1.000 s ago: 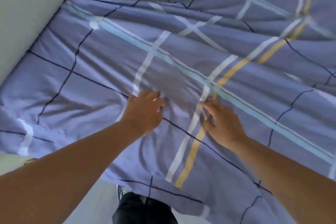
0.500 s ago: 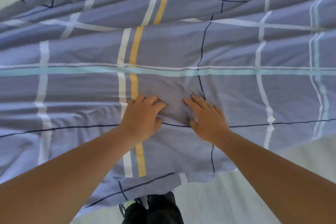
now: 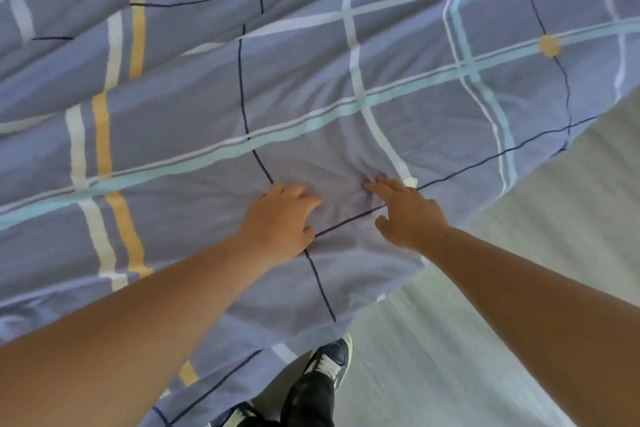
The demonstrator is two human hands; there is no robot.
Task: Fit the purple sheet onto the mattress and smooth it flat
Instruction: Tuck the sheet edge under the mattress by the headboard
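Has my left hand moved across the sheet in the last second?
Yes, to the right along the purple sheet: the left hand lay beside the yellow stripe and now sits on the dark line well right of it.

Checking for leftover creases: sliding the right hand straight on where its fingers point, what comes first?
Likely the bunched wrinkles in the purple checked sheet just beyond the right hand, then its pale blue stripe.

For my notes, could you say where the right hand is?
Head view, right of centre: the right hand rests on the purple sheet, beside the left hand.
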